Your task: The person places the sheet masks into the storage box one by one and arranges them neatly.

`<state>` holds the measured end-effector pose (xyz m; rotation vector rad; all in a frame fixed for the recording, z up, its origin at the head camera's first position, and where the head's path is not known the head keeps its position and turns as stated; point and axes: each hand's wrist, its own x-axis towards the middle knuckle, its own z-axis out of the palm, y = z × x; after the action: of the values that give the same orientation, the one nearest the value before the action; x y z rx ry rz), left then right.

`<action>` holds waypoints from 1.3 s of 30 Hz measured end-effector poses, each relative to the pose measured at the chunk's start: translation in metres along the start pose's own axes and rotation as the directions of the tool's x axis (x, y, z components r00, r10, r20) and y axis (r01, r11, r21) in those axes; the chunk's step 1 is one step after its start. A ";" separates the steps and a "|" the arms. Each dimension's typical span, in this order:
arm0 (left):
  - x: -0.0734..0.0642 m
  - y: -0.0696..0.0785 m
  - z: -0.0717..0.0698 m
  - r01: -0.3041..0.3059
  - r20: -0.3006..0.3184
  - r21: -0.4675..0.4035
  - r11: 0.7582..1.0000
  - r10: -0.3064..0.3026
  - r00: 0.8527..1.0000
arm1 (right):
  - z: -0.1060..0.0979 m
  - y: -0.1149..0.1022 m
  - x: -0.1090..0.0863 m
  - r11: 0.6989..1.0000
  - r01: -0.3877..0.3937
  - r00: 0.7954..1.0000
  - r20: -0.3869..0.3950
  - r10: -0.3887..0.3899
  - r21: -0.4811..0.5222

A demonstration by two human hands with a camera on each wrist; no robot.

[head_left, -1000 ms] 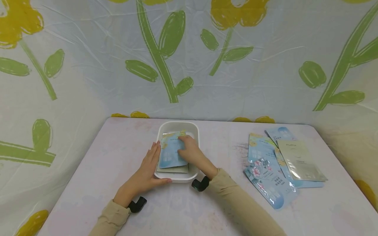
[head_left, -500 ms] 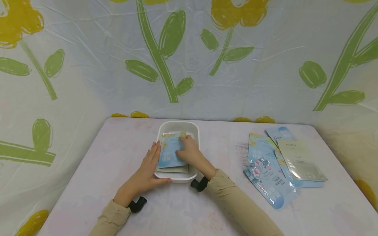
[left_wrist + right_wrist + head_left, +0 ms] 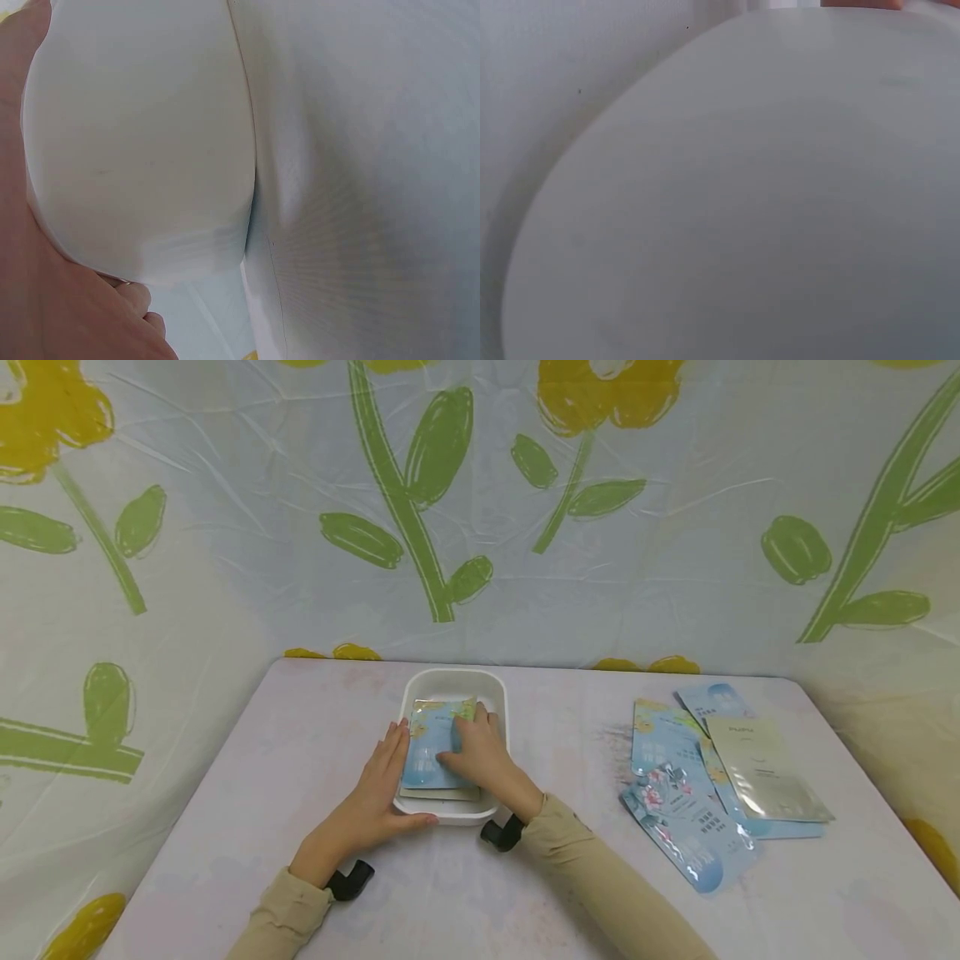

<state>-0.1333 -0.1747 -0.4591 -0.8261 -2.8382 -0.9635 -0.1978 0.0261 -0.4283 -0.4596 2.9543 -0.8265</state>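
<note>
A white plastic tray [image 3: 492, 687] stands on the table in the head view. Inside it a blue sheet-mask sachet [image 3: 426, 747] with yellow flowers lies over a pale grey-beige sachet [image 3: 438, 794], whose front edge shows. My left hand [image 3: 371, 793] rests along the tray's left side, fingers straight, thumb at the front rim. My right hand [image 3: 483, 756] is over the tray's right half, thumb and index finger pressing on the blue sachet; its palm side is hidden. The tray's white outer wall [image 3: 142, 135] fills much of the left wrist view, and its wall [image 3: 742, 202] most of the right.
To the right lies a loose pile: a flowered blue sachet [image 3: 693, 831], a blue and yellow one [image 3: 660, 739], a silvery beige one [image 3: 765, 768] and other blue ones beneath. A flower-printed curtain [image 3: 480, 635] stands behind the table [image 3: 300, 727].
My right hand has shifted slightly left and nearer over the tray. The blue sachet has settled flatter, squarer over the beige one. My left hand has kept its place.
</note>
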 end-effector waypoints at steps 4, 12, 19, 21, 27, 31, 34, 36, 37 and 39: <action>0.000 0.000 0.000 0.000 -0.002 0.005 1.000 0.000 1.000 | 0.003 0.002 -0.001 0.999 0.012 1.000 0.018 -0.012 0.035; 0.000 0.000 0.000 -0.009 0.000 0.003 1.000 0.009 1.000 | 0.007 0.002 -0.003 0.998 0.042 0.992 0.121 -0.037 -0.041; 0.000 -0.001 0.001 -0.005 -0.001 0.000 1.000 0.005 1.000 | 0.006 -0.001 -0.003 0.997 0.036 0.987 0.159 -0.024 -0.073; 0.000 -0.001 0.001 -0.002 0.000 -0.003 1.000 0.002 1.000 | 0.006 -0.001 -0.003 0.997 0.033 0.986 0.165 -0.021 -0.070; 0.000 -0.001 0.001 -0.015 -0.007 -0.003 1.000 0.015 1.000 | 0.008 -0.001 -0.002 0.997 0.028 0.986 0.166 -0.016 -0.074; 0.000 -0.001 0.001 -0.019 -0.008 0.001 1.000 0.019 1.000 | 0.008 0.000 -0.002 0.997 0.018 0.985 0.172 -0.005 -0.075; 0.000 -0.002 0.001 -0.022 -0.008 0.004 1.000 0.022 1.000 | 0.009 0.000 -0.001 0.997 0.015 0.985 0.172 -0.002 -0.074; 0.000 -0.002 0.002 -0.023 -0.008 0.006 1.000 0.023 1.000 | 0.009 0.000 -0.001 0.997 0.014 0.985 0.172 -0.002 -0.072; 0.000 -0.002 0.002 -0.022 -0.007 0.006 1.000 0.022 1.000 | 0.009 0.000 -0.001 0.998 0.015 0.986 0.169 -0.003 -0.069; 0.000 -0.002 0.002 -0.017 -0.008 0.003 1.000 0.017 1.000 | 0.008 -0.001 -0.001 0.998 0.020 0.987 0.158 -0.010 -0.063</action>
<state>-0.1345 -0.1751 -0.4616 -0.8427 -2.8210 -0.9578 -0.1953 0.0220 -0.4351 -0.5246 2.8410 -0.6650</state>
